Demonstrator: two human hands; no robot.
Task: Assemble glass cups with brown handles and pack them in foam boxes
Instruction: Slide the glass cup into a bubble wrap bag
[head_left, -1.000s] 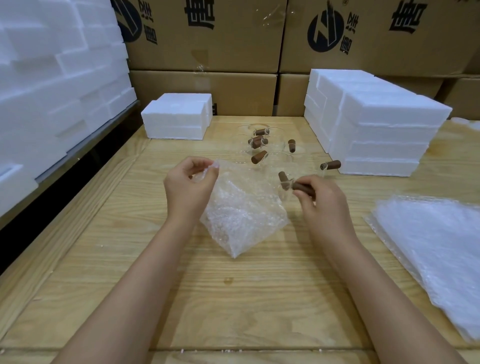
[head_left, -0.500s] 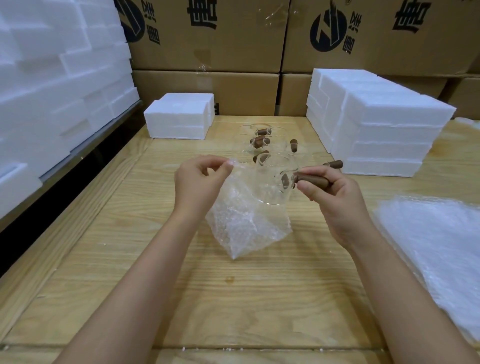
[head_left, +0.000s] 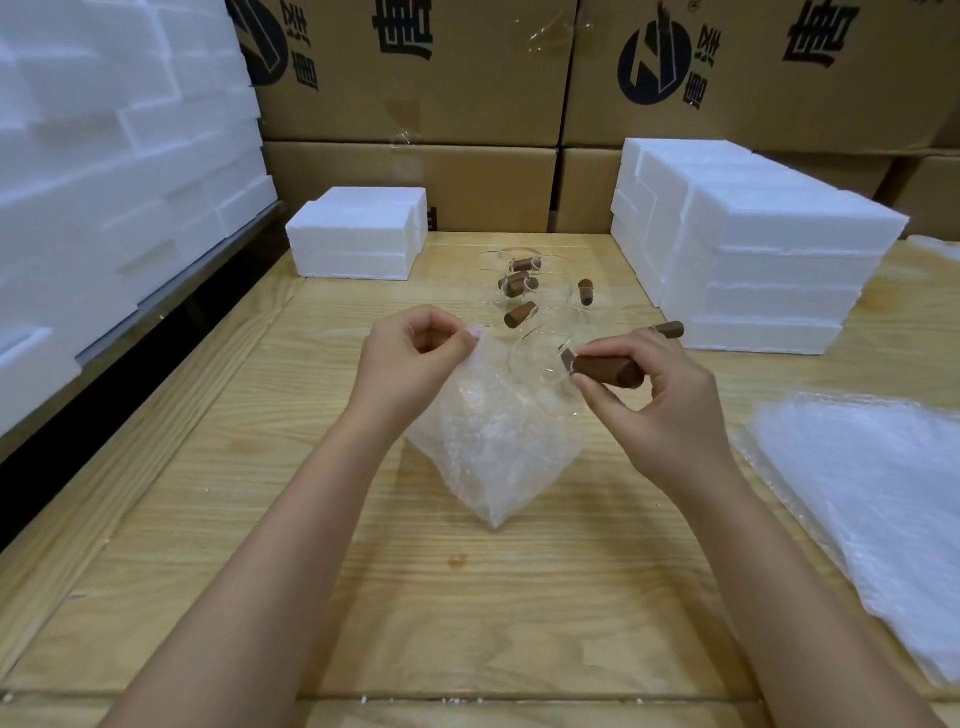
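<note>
Brown handle (head_left: 605, 368) sits pinched in the right hand (head_left: 670, 410) above the bubble bag (head_left: 493, 447), left hand (head_left: 410, 364) pinching its edge, cups (head_left: 519, 283) behind.

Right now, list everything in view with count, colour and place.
Held cup: one, clear glass, brown handle, at the bag's mouth.
Bubble bag: one, clear, centre.
Other cups: about five, clear, brown handles, behind the hands.
Foam boxes: many, white, stacked left, back and right.
Cardboard boxes: several, brown, rear.
Bag pile: one, clear, right edge.
Table: one, light wood, underneath.
Left hand: fingers pinch the bubble bag's rim.
Right hand: fingers grip the held cup's handle.
</note>
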